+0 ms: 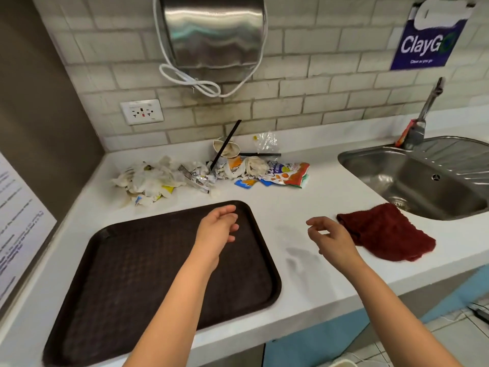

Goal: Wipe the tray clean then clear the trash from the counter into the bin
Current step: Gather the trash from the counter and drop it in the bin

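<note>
On the white tabletop, a dark brown tray lies at seven o'clock, bare. Above its far right corner hangs the left hand, grip slack, holding nothing. At three o'clock the right hand hovers, fingers loosely curled and empty, just beside a dark red cloth. At twelve o'clock sits the trash pile: crumpled tissues, a paper cup with black straw, a snack bag partly reading "CHI". A blue wall sign reads "ClayGo".

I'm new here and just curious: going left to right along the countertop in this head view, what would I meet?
Brown tray → left hand → right hand → red cloth → steel sink.
</note>
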Demonstrator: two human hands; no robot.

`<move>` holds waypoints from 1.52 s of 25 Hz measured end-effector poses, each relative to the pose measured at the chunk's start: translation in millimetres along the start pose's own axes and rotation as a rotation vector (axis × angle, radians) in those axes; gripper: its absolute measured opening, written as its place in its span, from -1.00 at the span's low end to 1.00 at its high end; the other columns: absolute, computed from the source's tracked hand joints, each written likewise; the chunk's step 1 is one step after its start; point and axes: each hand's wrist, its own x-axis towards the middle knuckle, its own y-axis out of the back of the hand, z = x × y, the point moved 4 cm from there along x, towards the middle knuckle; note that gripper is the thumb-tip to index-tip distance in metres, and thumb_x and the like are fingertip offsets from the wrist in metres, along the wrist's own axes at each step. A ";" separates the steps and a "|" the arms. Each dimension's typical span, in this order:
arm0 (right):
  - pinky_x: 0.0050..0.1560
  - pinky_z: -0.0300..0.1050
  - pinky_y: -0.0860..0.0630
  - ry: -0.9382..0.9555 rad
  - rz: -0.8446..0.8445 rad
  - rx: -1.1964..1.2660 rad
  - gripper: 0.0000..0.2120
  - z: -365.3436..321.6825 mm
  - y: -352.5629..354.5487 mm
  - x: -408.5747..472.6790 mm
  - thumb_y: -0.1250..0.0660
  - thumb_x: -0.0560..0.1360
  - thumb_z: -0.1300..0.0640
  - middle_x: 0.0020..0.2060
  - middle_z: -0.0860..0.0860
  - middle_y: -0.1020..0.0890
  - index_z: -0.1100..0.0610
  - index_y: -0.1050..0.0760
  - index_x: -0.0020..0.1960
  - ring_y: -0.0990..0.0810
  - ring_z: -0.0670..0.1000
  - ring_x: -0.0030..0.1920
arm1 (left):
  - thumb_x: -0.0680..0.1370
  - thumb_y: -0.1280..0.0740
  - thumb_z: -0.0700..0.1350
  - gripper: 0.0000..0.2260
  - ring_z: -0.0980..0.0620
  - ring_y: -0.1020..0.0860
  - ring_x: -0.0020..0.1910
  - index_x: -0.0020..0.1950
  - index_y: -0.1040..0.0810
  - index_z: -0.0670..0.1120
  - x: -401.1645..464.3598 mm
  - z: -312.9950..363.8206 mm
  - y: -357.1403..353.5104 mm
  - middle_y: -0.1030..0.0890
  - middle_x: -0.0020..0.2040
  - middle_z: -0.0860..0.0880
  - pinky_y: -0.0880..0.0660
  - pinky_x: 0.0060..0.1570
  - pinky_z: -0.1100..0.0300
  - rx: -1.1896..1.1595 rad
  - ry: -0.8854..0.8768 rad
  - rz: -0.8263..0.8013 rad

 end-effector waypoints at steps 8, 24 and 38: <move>-0.43 -0.45 -0.36 0.045 -0.058 -0.117 -0.87 -3.6 -17.2 110.1 -0.26 0.50 0.25 -0.10 0.00 -0.54 0.06 -0.52 -0.03 -0.50 -0.06 -0.33 | 0.56 -0.22 -0.22 -0.82 0.08 -0.53 -0.11 0.10 -0.52 -0.03 98.4 3.9 3.2 -0.54 -0.10 0.04 -0.47 -0.16 0.22 0.137 -0.027 0.143; 0.37 0.07 -0.24 0.026 -0.136 -0.867 -0.33 10.4 -39.9 347.6 -0.36 0.39 -0.16 0.45 0.03 -0.17 0.02 -0.23 0.41 -0.09 0.09 0.46 | 0.55 -0.19 -0.22 -0.67 -0.12 -0.48 0.25 0.32 -0.44 -0.08 307.9 21.7 3.5 -0.49 0.29 -0.14 -0.40 0.18 0.15 0.835 -0.174 0.246; -0.15 -0.11 -0.50 -0.312 -0.218 -0.684 -0.69 8.1 -20.7 374.6 -0.40 0.41 0.05 -0.04 0.12 -0.60 0.21 -0.52 0.07 -0.54 0.07 -0.13 | 0.59 -0.16 -0.03 -0.75 -0.07 -0.53 0.14 0.25 -0.46 0.09 349.8 14.1 -3.0 -0.60 0.15 0.00 -0.40 0.18 0.02 1.163 -0.141 0.231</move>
